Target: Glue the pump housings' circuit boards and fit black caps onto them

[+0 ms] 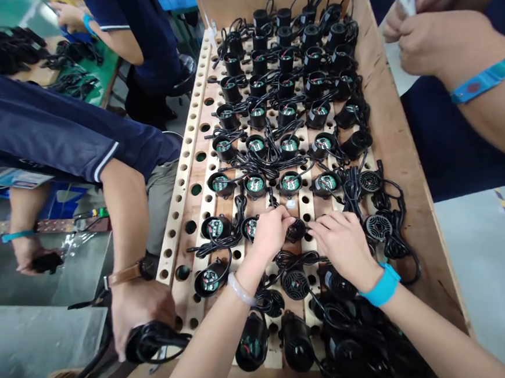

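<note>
My left hand (272,233), with a pale bracelet at the wrist, pinches the left edge of a black round housing (296,231) with a grille-like top. My right hand (341,239), wearing a blue wristband, has its fingers bent together at the housing's right edge. Just beyond the fingers lies a small whitish translucent piece (291,204). Left of my left hand, an open black housing (215,229) shows a green circuit board. Nearer to me lies a grille-topped housing (295,283), with coiled black cable (299,259) behind it.
Rows of black cabled housings (288,113) fill a wooden tray with drilled strips (185,171) and a raised right wall (400,142). At left, a co-worker's hand (142,314) holds a black cabled part by the tray edge. Another person's hands (437,34) hold something white at right.
</note>
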{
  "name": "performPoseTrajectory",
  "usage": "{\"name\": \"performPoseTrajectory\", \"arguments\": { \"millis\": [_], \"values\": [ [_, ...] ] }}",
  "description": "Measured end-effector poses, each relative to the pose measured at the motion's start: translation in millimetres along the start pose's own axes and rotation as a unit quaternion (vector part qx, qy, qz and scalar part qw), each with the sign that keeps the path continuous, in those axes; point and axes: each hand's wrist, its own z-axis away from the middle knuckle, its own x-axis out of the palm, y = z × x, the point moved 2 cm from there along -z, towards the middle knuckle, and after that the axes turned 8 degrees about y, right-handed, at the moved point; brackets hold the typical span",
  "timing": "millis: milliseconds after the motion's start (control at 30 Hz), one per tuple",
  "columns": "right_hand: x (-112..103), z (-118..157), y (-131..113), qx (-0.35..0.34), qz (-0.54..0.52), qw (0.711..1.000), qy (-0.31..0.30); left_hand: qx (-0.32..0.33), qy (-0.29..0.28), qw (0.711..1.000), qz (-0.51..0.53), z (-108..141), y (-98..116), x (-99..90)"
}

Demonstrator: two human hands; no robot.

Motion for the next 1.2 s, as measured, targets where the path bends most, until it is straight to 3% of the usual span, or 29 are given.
{"name": "performPoseTrajectory", "arguments": {
  "millis": [200, 433, 800, 900, 967, 1033, 1100, 1200],
  "values": [
    [21.7, -5.8, 5.6, 0.010, -0.019, 1.000, -0.021, -0.009, 0.007, 1.000, 0.002, 0.5, 0.2, 2.1],
    [22.3, -8.8, 5.4, 0.004, -0.032, 0.998, -0.062, -0.010, 0.010, 1.000, 0.005, 1.0, 1.2, 1.6],
    [18.6, -7.5, 9.4, -0.012, -0.036, 0.998, -0.057, -0.011, -0.005, 1.000, 0.008, -0.8, 0.1, 2.2],
    [7.4, 6.7, 2.5, 0.030, -0.053, 0.998, -0.021, -0.010, -0.012, 1.000, 0.008, -1.5, -0.2, 1.4],
    [6.0, 20.9, -5.5, 0.101, -0.108, 0.989, -0.030, -0.011, -0.015, 1.000, 0.009, -1.7, -0.1, 0.7],
    [14.2, 33.8, -13.0, 0.209, -0.233, 0.946, -0.087, -0.012, -0.019, 1.000, 0.009, -2.0, 0.1, 0.0],
    [28.5, 41.1, -17.6, 0.338, -0.376, 0.854, -0.121, -0.013, -0.023, 1.000, 0.008, -2.3, 0.4, -0.7],
    [50.6, 38.6, -19.5, 0.471, -0.526, 0.704, -0.081, -0.015, -0.028, 0.999, 0.006, -3.2, 0.8, -1.9]
  ]
}}
